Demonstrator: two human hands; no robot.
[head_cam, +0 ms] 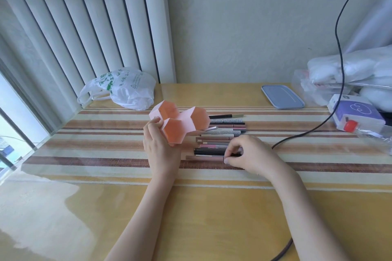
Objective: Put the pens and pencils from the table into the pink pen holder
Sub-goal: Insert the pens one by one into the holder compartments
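Note:
The pink pen holder has three hexagonal cells and is tilted toward me. My left hand grips it from its left and lower side. To its right, several pens and pencils lie side by side in a row on the striped table mat. My right hand rests on the near end of that row, fingertips pinched on a mauve pen, the nearest one, which still lies on the mat. All three cells look hollow from here.
A white plastic bag sits at the back left. A blue-grey lid lies at the back right. A black cable curves across the right side. Boxes and a bottle crowd the right edge.

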